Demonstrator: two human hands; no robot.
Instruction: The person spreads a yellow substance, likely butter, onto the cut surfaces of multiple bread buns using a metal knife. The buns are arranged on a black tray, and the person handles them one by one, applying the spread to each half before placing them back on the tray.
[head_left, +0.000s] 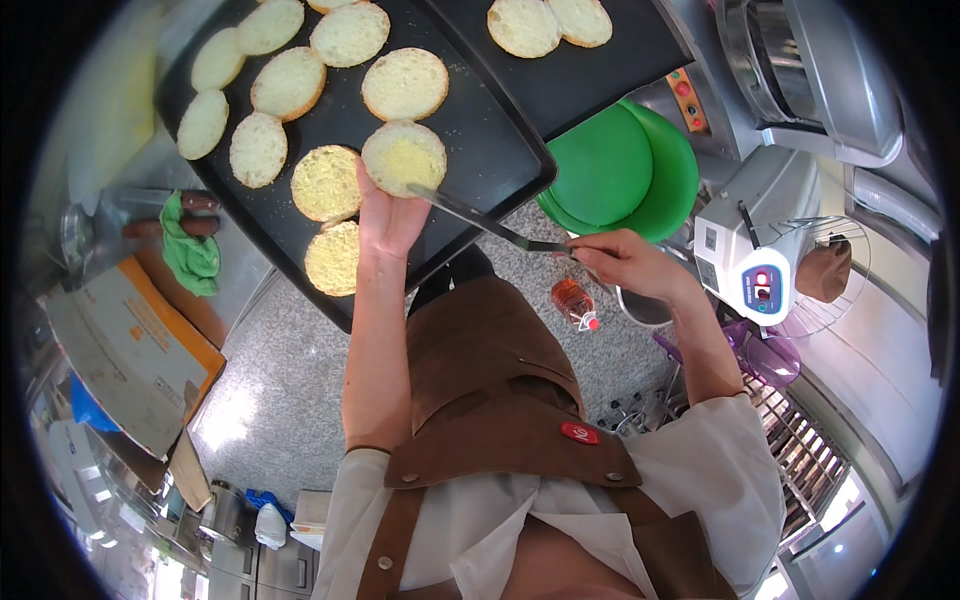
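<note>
On my left hand rests a halved bun with a yellow spread over its middle, held just above a black baking tray. My right hand grips the handle of an offset metal spatula, whose blade tip touches the cut face of that bun. Two bun halves covered in yellow spread, one above the other, lie to the left of my left hand. Several paler bun halves lie cut side up farther back on the tray. A second dark tray holds two more halves.
A green tub stands below the trays at the right, near a white machine. An oil bottle is on the floor. At left are a green cloth, wooden-handled tools and a cardboard box.
</note>
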